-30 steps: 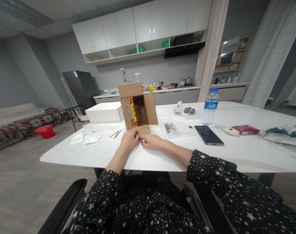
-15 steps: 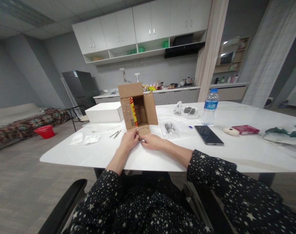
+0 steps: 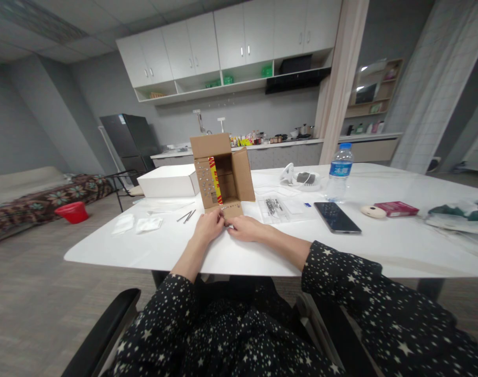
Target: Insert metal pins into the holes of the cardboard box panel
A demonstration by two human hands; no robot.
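Both hands meet right at the near flap of the cardboard box, which lies on its side on the white tabletop with its open mouth facing the person. The left hand and right hand have fingers curled in, pinching at something tiny on that flap. I can't tell what it is, probably a small fastener, since the flap and the box's left flap show rows of little dots.

Loose nails lie just left of the box, and a clear bag of hardware just right, so both are in easy reach.

A red and yellow printed strip sits inside the box, unreadable. The water bottle, further right of the box, has a blue label with white characters I can't make out.
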